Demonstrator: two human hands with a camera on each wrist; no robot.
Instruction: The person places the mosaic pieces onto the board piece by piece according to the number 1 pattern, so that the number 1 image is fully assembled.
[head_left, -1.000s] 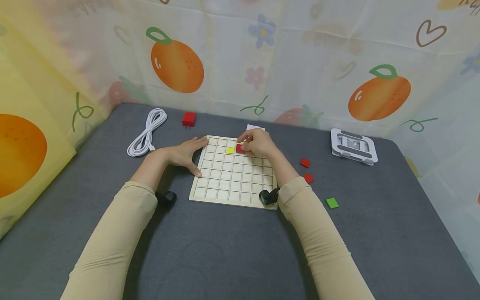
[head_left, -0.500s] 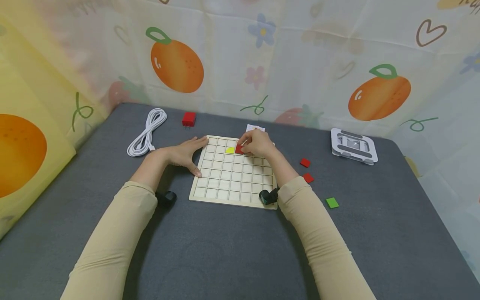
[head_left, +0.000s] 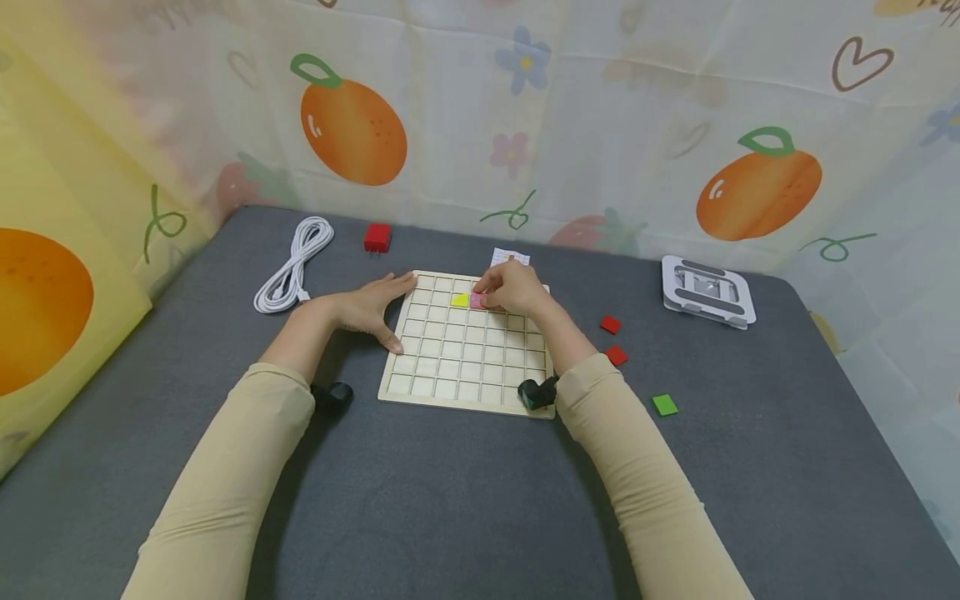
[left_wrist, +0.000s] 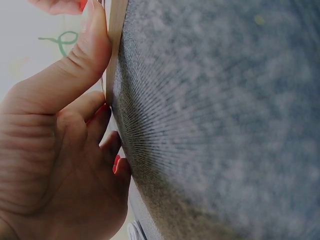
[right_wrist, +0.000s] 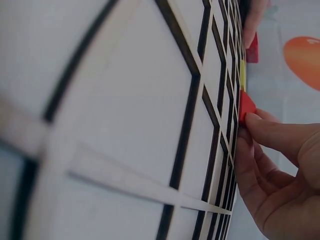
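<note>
A pale wooden grid board (head_left: 450,368) lies on the dark grey table. My left hand (head_left: 367,307) rests spread along its left side, fingertips at the far left corner and thumb on the left edge. In the left wrist view the thumb (left_wrist: 90,47) lies against the board's edge. My right hand (head_left: 517,287) pinches a red tile (right_wrist: 246,106) between thumb and fingers over the far rows of the grid. The tile is tilted up in the right wrist view and looks pinkish with glare in the head view. A yellow tile (head_left: 459,301) lies in the grid just left of it.
Two red tiles (head_left: 611,325) and a green tile (head_left: 664,406) lie right of the board. Behind it are a paper slip (head_left: 510,256) and a red plug adapter (head_left: 378,238). A coiled white cable (head_left: 292,265) lies back left, a white-grey flat device (head_left: 708,292) back right.
The red tile in my right hand has shifted slightly left toward the yellow tile and tilted, so it catches the light. My left hand has stayed put.
</note>
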